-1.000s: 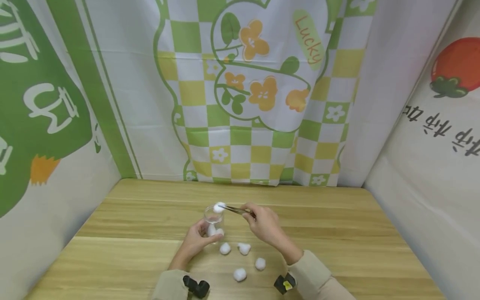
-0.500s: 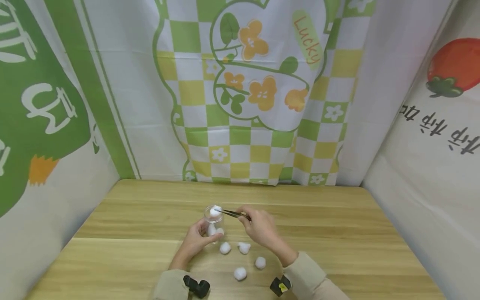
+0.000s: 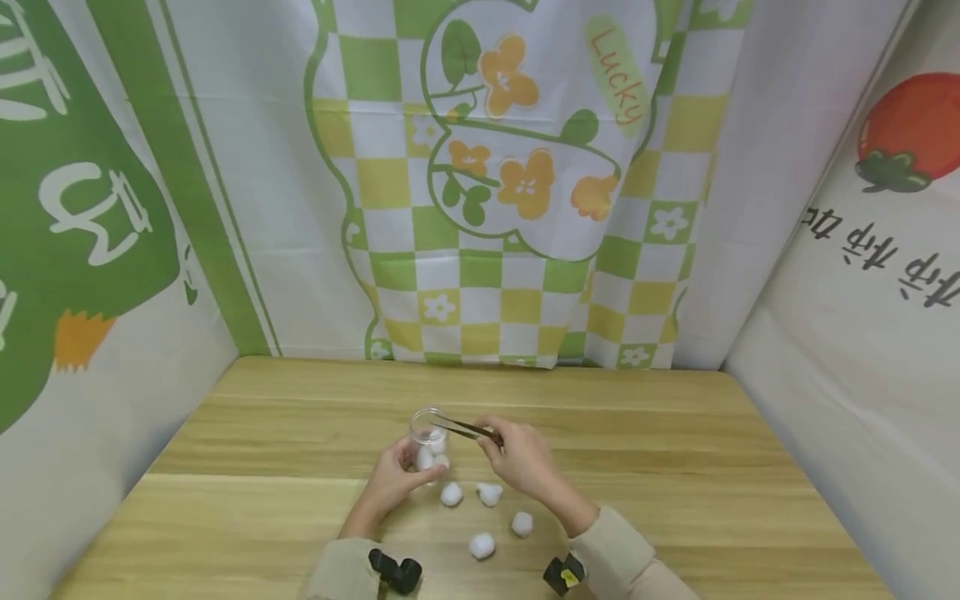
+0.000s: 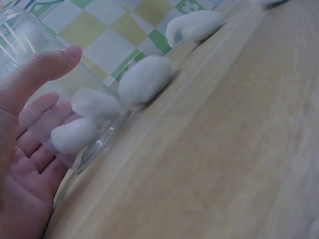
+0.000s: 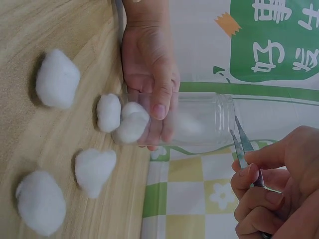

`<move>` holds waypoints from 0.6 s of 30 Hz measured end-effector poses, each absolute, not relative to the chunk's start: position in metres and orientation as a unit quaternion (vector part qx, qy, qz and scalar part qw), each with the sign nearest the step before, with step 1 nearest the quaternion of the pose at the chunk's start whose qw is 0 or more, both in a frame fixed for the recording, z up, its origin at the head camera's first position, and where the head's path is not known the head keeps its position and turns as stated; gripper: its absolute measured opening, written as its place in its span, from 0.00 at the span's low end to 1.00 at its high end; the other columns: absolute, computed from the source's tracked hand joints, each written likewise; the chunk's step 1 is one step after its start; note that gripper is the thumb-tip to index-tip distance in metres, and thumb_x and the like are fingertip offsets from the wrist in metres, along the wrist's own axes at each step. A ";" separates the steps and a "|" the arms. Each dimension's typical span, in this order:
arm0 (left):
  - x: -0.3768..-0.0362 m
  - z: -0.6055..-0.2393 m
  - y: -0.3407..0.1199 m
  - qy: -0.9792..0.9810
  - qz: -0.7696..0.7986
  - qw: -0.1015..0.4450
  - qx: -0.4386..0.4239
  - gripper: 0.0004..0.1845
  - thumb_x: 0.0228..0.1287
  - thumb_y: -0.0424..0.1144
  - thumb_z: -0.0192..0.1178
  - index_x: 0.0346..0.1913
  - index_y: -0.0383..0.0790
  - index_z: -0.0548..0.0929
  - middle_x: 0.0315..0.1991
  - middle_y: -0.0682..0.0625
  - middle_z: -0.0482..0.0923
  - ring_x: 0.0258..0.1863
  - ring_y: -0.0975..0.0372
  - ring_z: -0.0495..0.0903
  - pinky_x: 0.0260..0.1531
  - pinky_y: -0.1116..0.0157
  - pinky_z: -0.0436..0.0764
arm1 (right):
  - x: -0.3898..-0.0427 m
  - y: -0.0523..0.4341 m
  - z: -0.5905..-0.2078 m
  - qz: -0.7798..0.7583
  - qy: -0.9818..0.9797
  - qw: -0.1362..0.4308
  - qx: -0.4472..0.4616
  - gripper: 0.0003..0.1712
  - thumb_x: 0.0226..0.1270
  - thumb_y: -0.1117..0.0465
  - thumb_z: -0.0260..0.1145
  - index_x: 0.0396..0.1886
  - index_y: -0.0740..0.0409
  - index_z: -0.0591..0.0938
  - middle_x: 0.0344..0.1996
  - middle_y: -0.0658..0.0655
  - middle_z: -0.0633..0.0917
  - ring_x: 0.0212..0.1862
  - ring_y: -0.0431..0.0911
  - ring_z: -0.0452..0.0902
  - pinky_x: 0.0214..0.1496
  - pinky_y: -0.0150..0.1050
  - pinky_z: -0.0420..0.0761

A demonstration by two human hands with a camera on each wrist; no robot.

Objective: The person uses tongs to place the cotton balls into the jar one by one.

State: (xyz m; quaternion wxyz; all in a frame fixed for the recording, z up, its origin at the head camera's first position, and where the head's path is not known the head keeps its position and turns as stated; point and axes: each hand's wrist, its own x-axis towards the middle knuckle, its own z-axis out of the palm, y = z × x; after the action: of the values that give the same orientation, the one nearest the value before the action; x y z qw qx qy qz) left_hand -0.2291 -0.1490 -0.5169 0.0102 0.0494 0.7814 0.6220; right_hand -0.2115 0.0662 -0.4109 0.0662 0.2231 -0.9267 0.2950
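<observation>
My left hand [image 3: 393,479] holds a clear jar [image 3: 429,427] upright on the table, thumb on the near side and fingers behind it. Cotton balls [image 5: 132,124] lie at its bottom, and in the right wrist view a blurred cotton ball [image 5: 187,123] hangs midway down inside. My right hand [image 3: 521,454] pinches a pair of tweezers [image 3: 467,428], whose tips stand apart at the jar's mouth with nothing between them. Loose on the table nearby are several more cotton balls [image 3: 482,546], one of them [image 4: 144,80] close beside the jar in the left wrist view.
The wooden table [image 3: 637,467] reaches back to a checked green and yellow curtain [image 3: 480,275]. Printed cloth walls [image 3: 847,375] rise at both sides. Each wrist carries a small black camera [image 3: 397,572].
My right hand moved left, bringing the tweezers with a cotton ball over the jar's mouth. The tips spread and the ball was let go into the jar. My left hand stayed put.
</observation>
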 end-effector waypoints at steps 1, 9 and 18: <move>-0.230 -0.517 -0.149 0.782 0.621 0.010 0.052 0.32 0.52 0.37 0.72 0.62 0.40 0.74 0.59 0.39 0.79 0.62 0.48 0.76 0.69 0.49 0.70 | -0.212 0.066 -0.411 0.299 -0.926 0.065 0.222 0.11 0.67 0.61 0.62 0.48 0.56 0.82 0.17 0.50 0.79 0.15 0.34 0.59 0.17 0.25 0.57; -0.232 -0.514 -0.149 0.779 0.625 0.018 0.051 0.34 0.52 0.38 0.72 0.63 0.39 0.73 0.61 0.39 0.78 0.64 0.47 0.75 0.69 0.49 0.70 | -0.210 0.072 -0.405 0.315 -0.922 0.071 0.215 0.11 0.66 0.63 0.63 0.48 0.57 0.83 0.20 0.53 0.83 0.17 0.35 0.62 0.18 0.25 0.59; -0.232 -0.517 -0.149 0.782 0.621 0.021 0.037 0.38 0.51 0.39 0.73 0.66 0.37 0.70 0.62 0.39 0.76 0.64 0.47 0.74 0.69 0.49 0.70 | -0.202 0.090 -0.404 0.326 -0.922 0.078 0.193 0.12 0.65 0.63 0.64 0.48 0.56 0.83 0.20 0.53 0.82 0.20 0.36 0.64 0.20 0.26 0.60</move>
State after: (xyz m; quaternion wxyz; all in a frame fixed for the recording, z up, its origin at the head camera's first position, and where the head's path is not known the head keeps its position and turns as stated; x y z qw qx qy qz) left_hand -0.2323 -0.1491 -0.5173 0.0210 0.0370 0.7823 0.6214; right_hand -0.2021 0.0898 -0.4039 0.0782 0.1933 -0.9221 0.3259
